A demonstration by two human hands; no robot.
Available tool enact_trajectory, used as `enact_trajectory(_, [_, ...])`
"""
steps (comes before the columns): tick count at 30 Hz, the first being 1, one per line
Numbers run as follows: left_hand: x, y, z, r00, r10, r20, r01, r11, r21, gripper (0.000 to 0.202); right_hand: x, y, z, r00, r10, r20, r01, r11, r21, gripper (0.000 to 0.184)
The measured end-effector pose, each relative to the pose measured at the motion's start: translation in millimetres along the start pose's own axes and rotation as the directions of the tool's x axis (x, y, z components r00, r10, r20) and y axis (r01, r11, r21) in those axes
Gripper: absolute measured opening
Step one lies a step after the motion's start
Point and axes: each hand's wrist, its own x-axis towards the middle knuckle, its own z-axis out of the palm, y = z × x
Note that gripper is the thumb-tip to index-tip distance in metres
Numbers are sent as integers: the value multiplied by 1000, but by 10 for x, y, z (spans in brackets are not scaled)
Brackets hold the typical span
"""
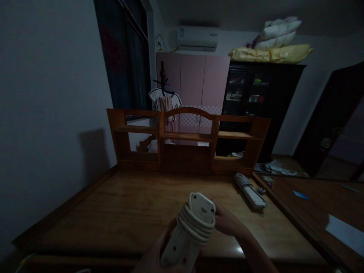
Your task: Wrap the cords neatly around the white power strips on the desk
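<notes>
I hold a white power strip [189,231] upright over the wooden desk [119,212], its cord coiled in several turns around the upper end. My left hand [155,254] grips the lower body of the strip from below. My right hand [226,220] is closed against the top end and the coiled cord on the right side. A second white power strip [250,191], also with cord wrapped round it, lies flat on the desk at the back right, away from both hands.
A wooden shelf unit [187,138] stands along the desk's back edge. A dark table [318,212] with papers adjoins on the right. Behind are a pink wardrobe [199,81], a dark cabinet [256,94] with bedding on top, and a wall on the left.
</notes>
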Motion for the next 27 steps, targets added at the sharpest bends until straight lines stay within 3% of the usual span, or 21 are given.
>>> enact_trajectory(5, [192,-265,-153,984,105,-142,-118,989,-86,91,-51,45,162,996,88,-33,-77,965,251,25])
enact_trajectory(10, [300,-405,-240,949,54,-310,-95,989,-118,73,-57,195,285,997,77,-29,-54,878,476,40])
enact_trajectory(13, [378,-443,-231,941,5,-340,-68,983,-172,72,-67,312,259,994,89,-71,-52,910,411,53])
enact_trajectory(16, [472,-484,-188,935,-56,-349,-27,974,-227,73,-110,409,203,984,115,-137,-70,953,295,53])
enact_trajectory(20, [583,-528,-69,958,-59,-281,-17,965,-263,69,-215,463,118,969,104,-223,-70,985,156,39])
enact_trajectory(27, [774,-585,151,990,-12,-144,-31,957,-288,57,-485,410,-152,957,27,-290,-72,987,-143,39])
